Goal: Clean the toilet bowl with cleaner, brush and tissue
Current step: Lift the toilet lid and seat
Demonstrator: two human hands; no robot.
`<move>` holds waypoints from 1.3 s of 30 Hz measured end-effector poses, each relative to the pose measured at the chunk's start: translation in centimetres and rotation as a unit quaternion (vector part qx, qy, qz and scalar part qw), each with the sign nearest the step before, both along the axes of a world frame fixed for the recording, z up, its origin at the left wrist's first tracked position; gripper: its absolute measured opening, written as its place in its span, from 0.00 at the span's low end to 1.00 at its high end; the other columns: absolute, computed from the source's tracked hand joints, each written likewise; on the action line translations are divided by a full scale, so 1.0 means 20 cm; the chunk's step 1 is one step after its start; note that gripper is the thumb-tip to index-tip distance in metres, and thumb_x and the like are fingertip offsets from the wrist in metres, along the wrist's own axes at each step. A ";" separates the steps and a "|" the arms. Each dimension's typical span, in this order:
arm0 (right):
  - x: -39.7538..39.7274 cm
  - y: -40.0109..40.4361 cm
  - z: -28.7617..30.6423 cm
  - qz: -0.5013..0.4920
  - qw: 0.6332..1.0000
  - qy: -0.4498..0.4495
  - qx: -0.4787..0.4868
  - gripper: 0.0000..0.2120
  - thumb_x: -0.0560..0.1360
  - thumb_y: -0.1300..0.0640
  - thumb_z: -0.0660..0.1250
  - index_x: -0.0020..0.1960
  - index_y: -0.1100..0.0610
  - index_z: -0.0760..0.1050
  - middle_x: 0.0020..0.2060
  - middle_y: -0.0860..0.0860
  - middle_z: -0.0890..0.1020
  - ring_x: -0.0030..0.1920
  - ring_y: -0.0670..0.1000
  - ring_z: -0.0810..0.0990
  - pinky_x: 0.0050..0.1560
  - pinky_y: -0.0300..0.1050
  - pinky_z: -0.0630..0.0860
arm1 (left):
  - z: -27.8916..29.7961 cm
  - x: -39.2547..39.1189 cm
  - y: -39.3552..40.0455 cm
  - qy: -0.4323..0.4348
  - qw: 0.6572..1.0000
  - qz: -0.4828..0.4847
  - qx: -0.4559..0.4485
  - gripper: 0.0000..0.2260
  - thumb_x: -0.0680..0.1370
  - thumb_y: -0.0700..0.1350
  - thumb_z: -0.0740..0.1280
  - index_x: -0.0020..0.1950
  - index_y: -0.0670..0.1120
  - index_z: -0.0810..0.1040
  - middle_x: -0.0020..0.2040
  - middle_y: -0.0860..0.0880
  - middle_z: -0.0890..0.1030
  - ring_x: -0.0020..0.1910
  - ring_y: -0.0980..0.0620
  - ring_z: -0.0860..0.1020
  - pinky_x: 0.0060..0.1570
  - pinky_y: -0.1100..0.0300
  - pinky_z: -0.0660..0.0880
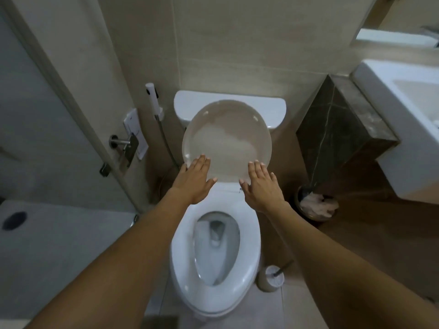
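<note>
Nearest me is the toilet bowl (pixel 215 238), open, with water at the bottom and the white seat (pixel 249 252) down around it. A brush (pixel 275 275) stands in its holder on the floor just to the right of the bowl. My two forearms reach over the bowl from either side.

My left hand (pixel 196 178) has its fingers straight and spread, lying flat on the lower left edge of the raised lid (pixel 225 136). My right hand (pixel 260 185) is spread the same way, fingers straight, at the lid's lower right edge; I cannot tell if it touches. Neither hand grips anything. The lid stands tilted up against the tank (pixel 273 108), beyond both hands.

Right of the toilet, a bin (pixel 317 206) holds crumpled tissue, near a dark marble block (pixel 337 131) and a white sink (pixel 403 110). Left of the tank, a sprayer (pixel 153 98) hangs on the wall.
</note>
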State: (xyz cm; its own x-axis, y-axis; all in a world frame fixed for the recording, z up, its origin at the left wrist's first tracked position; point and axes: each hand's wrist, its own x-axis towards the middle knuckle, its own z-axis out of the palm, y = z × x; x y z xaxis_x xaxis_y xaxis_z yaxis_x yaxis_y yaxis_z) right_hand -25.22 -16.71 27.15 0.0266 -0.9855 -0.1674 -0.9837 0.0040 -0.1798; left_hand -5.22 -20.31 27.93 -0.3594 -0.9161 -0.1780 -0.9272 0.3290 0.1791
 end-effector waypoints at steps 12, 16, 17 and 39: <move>0.16 0.59 -0.81 -0.004 0.989 0.002 0.145 0.29 0.83 0.45 0.45 0.79 0.58 0.42 0.78 0.53 0.42 0.78 0.53 0.41 0.76 0.53 0.43 | -0.87 0.20 0.62 -0.072 0.989 -0.005 0.128 0.28 0.83 0.55 0.48 0.78 0.43 0.45 0.78 0.45 0.43 0.77 0.48 0.45 0.74 0.49 0.47; 0.22 0.75 -1.06 -0.005 0.983 0.008 0.184 0.29 0.83 0.46 0.44 0.79 0.57 0.42 0.78 0.53 0.43 0.78 0.53 0.41 0.76 0.53 0.42 | -1.17 0.27 0.80 -0.079 0.982 -0.012 0.171 0.28 0.83 0.55 0.48 0.78 0.42 0.44 0.78 0.44 0.42 0.77 0.48 0.44 0.74 0.50 0.46; 0.24 0.79 -1.12 -0.005 0.981 0.008 0.191 0.29 0.83 0.46 0.44 0.79 0.57 0.42 0.78 0.53 0.43 0.78 0.53 0.41 0.76 0.53 0.42 | -1.23 0.29 0.84 -0.084 0.980 -0.015 0.179 0.28 0.83 0.55 0.48 0.78 0.42 0.44 0.78 0.44 0.42 0.77 0.48 0.44 0.74 0.50 0.46; 0.30 1.12 -1.62 0.046 0.986 0.019 0.156 0.38 0.81 0.46 0.57 0.78 0.56 0.36 0.77 0.52 0.38 0.77 0.52 0.37 0.77 0.55 0.43 | -1.74 0.33 1.02 -0.073 0.990 -0.058 0.104 0.43 0.77 0.59 0.62 0.77 0.44 0.36 0.77 0.46 0.36 0.77 0.49 0.39 0.74 0.51 0.46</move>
